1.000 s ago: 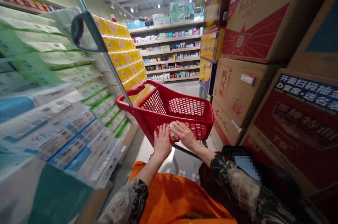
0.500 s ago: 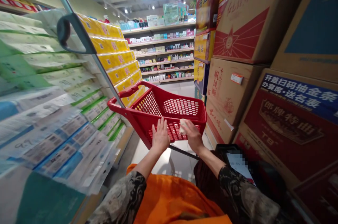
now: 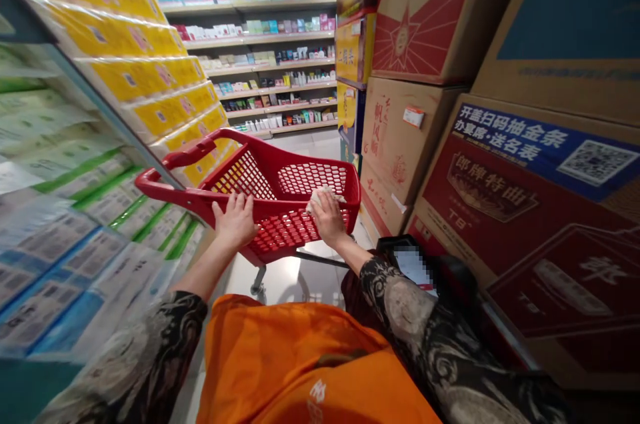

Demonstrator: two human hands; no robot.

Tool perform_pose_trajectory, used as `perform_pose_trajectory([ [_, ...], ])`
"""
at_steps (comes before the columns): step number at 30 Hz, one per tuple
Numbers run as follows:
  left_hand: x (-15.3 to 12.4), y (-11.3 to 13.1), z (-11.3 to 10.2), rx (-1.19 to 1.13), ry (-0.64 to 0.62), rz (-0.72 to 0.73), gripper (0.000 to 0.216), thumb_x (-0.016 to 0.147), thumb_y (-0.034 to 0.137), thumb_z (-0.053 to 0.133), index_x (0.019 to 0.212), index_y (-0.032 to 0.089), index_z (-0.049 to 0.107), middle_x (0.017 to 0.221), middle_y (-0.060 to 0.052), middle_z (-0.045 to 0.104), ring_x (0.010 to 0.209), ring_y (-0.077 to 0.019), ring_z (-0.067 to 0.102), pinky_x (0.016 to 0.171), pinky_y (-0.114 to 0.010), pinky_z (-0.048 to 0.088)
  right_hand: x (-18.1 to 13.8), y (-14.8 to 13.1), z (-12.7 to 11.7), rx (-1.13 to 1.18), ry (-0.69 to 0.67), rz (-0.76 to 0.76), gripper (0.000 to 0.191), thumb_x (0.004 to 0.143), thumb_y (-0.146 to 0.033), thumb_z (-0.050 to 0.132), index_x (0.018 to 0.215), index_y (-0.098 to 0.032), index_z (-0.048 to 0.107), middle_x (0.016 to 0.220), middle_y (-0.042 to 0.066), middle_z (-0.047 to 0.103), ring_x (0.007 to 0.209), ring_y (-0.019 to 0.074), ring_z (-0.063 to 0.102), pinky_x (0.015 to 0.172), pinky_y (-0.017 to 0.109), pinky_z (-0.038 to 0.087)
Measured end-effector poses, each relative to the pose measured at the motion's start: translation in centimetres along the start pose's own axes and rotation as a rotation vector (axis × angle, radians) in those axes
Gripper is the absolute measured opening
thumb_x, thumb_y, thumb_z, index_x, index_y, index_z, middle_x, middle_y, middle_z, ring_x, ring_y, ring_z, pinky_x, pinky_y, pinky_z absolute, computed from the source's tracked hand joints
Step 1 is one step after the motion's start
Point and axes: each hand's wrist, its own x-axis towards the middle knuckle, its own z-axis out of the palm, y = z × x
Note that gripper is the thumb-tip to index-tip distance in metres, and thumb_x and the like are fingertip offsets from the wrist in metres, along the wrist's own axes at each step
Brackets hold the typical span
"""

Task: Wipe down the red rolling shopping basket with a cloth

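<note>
A red plastic shopping cart (image 3: 280, 231) with mesh sides stands across the aisle in front of me, its handle end to the left. My left hand (image 3: 235, 221) rests with spread fingers against the near side, close to the handle end. Toward the other end, my right hand (image 3: 327, 217) presses a crumpled whitish cloth (image 3: 316, 200) onto the near rim. Part of the cloth is covered by the fingers. Through the mesh, no goods show inside the basket.
Tall stacked cartons (image 3: 390, 131) line the right side. Yellow packs (image 3: 170, 77) and green-white packs (image 3: 100, 184) are piled on the left, a slanted metal pole (image 3: 115, 107) before them. Shelves of cosmetics (image 3: 280, 67) stand behind. A dark object with a blurred screen (image 3: 413, 267) sits low right.
My left hand has shifted left along the cart's side toward the handle end. My right hand has brought the cloth up onto the rim. The view has tilted down and come closer.
</note>
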Motion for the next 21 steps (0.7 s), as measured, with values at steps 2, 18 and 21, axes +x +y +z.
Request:
perform_pose_trajectory([
  [2,-0.2,0.3,0.0,0.005,0.014,0.006,0.073,0.076,0.035,0.046,0.141,0.009,0.024,0.148,-0.016,0.025,0.137,-0.0309,0.015,0.104,-0.063,0.013,0.2,1.3,-0.4,-0.015,-0.034,-0.005,0.035,0.091,-0.017,0.038,0.121,-0.018,0.056,0.141,0.008,0.040,0.137,0.0233,0.019,0.111,0.045,0.021],
  [18,-2.3,4.1,-1.4,-0.051,0.135,0.125,0.063,0.078,0.028,0.041,0.138,0.012,0.030,0.145,-0.014,0.033,0.135,-0.0289,0.021,0.107,-0.060,0.001,3.2,-3.1,0.2,0.043,-0.080,0.006,0.035,0.091,-0.014,0.040,0.123,-0.019,0.053,0.137,0.005,0.044,0.135,0.0180,0.024,0.113,0.037,0.022],
  [21,-2.4,3.1,-1.7,-0.085,0.159,0.112,0.064,0.077,0.027,0.041,0.138,0.011,0.030,0.143,-0.014,0.035,0.135,-0.0287,0.022,0.107,-0.060,-0.001,2.3,-0.4,-0.5,0.030,-0.044,0.094,0.035,0.091,-0.014,0.037,0.122,-0.019,0.054,0.135,0.006,0.046,0.135,0.0190,0.024,0.111,0.042,0.023],
])
